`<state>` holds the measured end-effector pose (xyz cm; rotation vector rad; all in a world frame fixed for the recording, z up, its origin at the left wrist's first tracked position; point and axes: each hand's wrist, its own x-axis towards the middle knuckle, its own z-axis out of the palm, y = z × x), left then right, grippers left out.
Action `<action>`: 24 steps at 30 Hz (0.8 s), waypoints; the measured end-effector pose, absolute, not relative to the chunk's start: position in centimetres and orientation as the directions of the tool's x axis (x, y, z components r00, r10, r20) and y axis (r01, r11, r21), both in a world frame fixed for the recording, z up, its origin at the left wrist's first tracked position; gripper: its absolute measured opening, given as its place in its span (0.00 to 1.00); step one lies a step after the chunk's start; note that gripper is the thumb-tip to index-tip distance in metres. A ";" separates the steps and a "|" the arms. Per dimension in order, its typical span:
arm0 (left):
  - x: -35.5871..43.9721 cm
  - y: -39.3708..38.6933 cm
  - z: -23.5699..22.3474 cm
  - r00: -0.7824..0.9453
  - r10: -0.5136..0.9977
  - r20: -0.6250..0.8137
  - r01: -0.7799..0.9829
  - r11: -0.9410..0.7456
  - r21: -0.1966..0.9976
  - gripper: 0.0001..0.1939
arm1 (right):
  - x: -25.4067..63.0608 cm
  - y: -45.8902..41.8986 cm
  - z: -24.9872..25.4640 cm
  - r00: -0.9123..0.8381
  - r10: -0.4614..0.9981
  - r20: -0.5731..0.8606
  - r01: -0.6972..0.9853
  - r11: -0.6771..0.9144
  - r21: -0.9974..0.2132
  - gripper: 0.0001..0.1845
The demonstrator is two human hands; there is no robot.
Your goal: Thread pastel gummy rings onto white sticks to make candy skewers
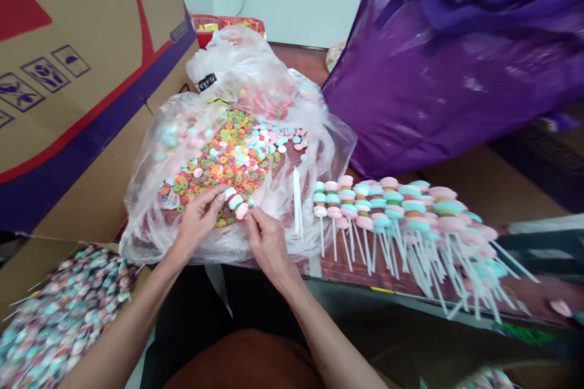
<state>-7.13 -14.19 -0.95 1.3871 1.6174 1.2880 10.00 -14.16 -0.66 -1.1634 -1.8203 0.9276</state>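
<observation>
A candy skewer (pixel 235 202) with white, blue and pink pieces is held between both hands over an open clear plastic bag (pixel 150 206) full of loose coloured candy rings and discs (pixel 228 152). My left hand (pixel 198 219) pinches the skewer's upper end. My right hand (pixel 264 237) pinches its lower end, by the pink piece. Bare white sticks (pixel 297 203) lie on the bag just right of my hands. A row of several finished candy skewers (pixel 401 219) lies to the right.
A large cardboard box (pixel 77 73) stands at the left, with a heap of wrapped skewers (pixel 64 310) below it. A big purple bag (pixel 456 55) fills the upper right. A red container (pixel 205 27) sits behind the plastic bag.
</observation>
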 end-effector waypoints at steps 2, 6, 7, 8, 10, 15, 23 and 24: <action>-7.1 -14.0 -0.4 -0.195 0.975 0.105 0.299 -0.043 0.953 0.26 | 11.9 -14.4 0.1 -0.242 0.948 0.206 0.396 0.290 -0.871 0.16; -8.4 -13.3 0.4 -0.268 0.944 0.193 0.374 -0.083 0.924 0.26 | 17.3 -14.0 1.3 0.002 0.965 0.260 0.544 0.217 -0.810 0.16; -9.1 -13.1 0.6 -0.318 0.917 0.241 0.443 -0.081 0.893 0.24 | 18.9 -13.7 1.5 0.091 0.948 0.305 0.599 0.193 -0.777 0.16; -9.9 -12.8 0.7 -0.361 0.886 0.290 0.525 -0.063 0.849 0.21 | 20.5 -13.2 1.5 0.172 0.919 0.356 0.656 0.163 -0.737 0.15; -11.6 -12.2 0.8 -0.415 0.833 0.366 0.673 0.010 0.740 0.18 | 23.6 -12.1 1.2 0.297 0.844 0.445 0.763 0.070 -0.643 0.17; -14.6 -10.9 0.1 -0.357 0.834 0.420 0.864 0.123 0.489 0.19 | 26.8 -10.9 0.7 0.268 0.830 0.489 0.911 -0.053 -0.409 0.21; -14.8 -10.4 -0.1 -0.365 0.815 0.450 0.888 0.159 0.432 0.16 | 21.0 -11.8 2.0 -0.017 0.821 0.570 0.894 0.268 -0.359 0.15; -14.8 -10.5 -0.1 -0.359 0.820 0.445 0.891 0.159 0.424 0.16 | 20.2 -11.4 1.5 -0.089 0.851 0.518 0.883 0.308 -0.355 0.14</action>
